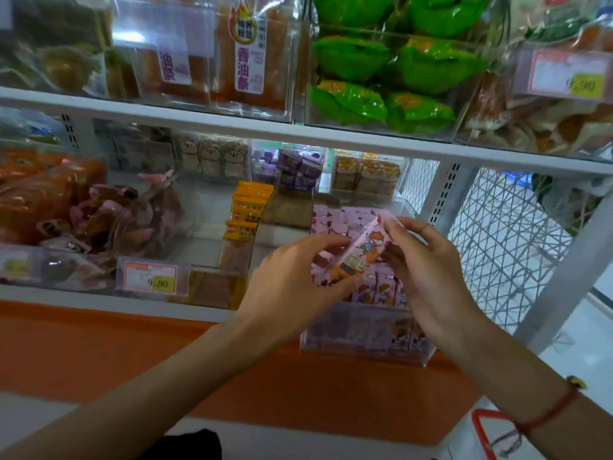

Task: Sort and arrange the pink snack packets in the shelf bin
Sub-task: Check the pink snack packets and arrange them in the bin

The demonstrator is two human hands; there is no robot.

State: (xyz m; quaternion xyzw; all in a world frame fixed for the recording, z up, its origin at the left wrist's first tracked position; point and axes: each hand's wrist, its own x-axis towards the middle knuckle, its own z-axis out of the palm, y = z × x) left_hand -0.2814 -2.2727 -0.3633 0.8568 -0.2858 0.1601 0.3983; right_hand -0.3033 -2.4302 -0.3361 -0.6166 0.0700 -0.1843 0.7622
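here, in the head view, you hold one pink snack packet [360, 252] between both hands over the clear shelf bin [365, 340]: your left hand [292, 277] pinches its lower end, your right hand [428, 260] pinches the upper end. the packet's long axis runs tilted, low at your left, high toward the back right. the rows of pink packets [381, 290] stand directly beneath, touching your fingers, so the coming move looks like a short drop straight down, right hand nearer the open slot.
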